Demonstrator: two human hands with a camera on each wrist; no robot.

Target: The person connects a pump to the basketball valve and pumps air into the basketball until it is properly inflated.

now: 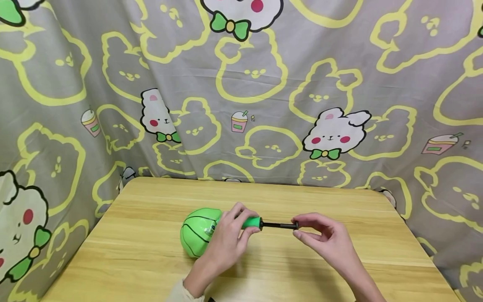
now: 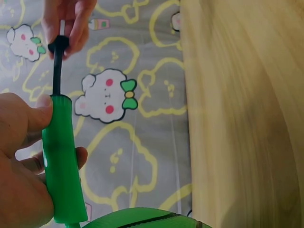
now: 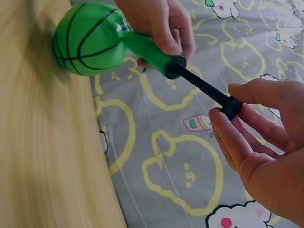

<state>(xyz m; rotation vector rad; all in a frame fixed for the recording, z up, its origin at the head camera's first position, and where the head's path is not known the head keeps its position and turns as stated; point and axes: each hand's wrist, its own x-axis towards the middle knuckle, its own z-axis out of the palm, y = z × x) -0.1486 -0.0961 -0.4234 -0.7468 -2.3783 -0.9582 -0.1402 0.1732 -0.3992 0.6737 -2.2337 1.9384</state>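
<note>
A small green hand pump (image 2: 61, 156) lies level in my left hand (image 1: 228, 237), whose fingers and thumb wrap its barrel. Its black plunger rod (image 1: 277, 225) is drawn out toward the right. At the rod's end, the thumb and fingers of my right hand (image 1: 328, 237) pinch the black knob (image 3: 231, 107). The pump's other end meets a green ball with black basketball lines (image 1: 196, 235), which sits just left of my left hand. In the right wrist view the ball (image 3: 88, 40) looks round, and the pump's nozzle end is right at its surface.
Under both hands is a light wooden table (image 1: 143, 256). A grey curtain (image 1: 264, 84) printed with yellow outlines and white cartoon animals hangs behind the table and along its sides. A small dark thing (image 1: 211, 299) shows at the bottom edge of the head view.
</note>
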